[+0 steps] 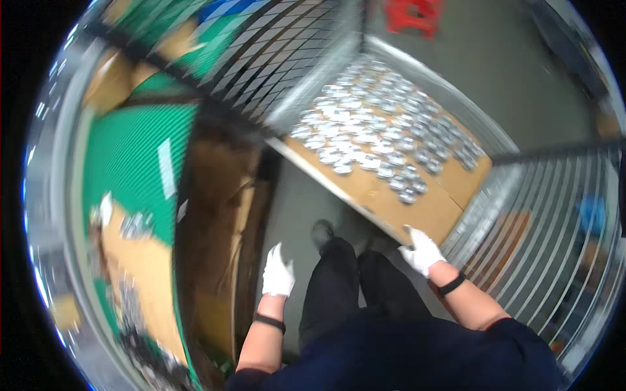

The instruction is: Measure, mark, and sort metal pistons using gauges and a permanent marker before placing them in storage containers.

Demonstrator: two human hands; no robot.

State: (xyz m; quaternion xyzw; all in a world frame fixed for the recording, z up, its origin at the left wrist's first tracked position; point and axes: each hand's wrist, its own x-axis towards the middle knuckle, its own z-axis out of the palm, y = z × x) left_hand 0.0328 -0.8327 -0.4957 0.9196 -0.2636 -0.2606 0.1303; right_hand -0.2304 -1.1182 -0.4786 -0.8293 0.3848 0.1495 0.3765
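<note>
My left hand (278, 272), in a white glove, hangs in the air beside the workbench with its fingers stretched out and nothing in it. My right hand (422, 253), gloved the same way, is at the near right edge of a brown cardboard sheet (450, 189) lining a metal-sided cart; whether it touches the edge I cannot tell. Its thumb and fingers are apart, and no object shows in them. Many small shiny silver metal parts (365, 120) lie spread over the far and middle part of the cardboard. Motion blurs their shape.
To the left stands a workbench with a green ribbed mat (134, 146) and a cardboard piece (147, 260) holding more metal parts. Wire mesh (280, 49) rises behind the cart's left side. A barred panel (535, 228) stands at right. A red stool (414, 14) is on the far floor.
</note>
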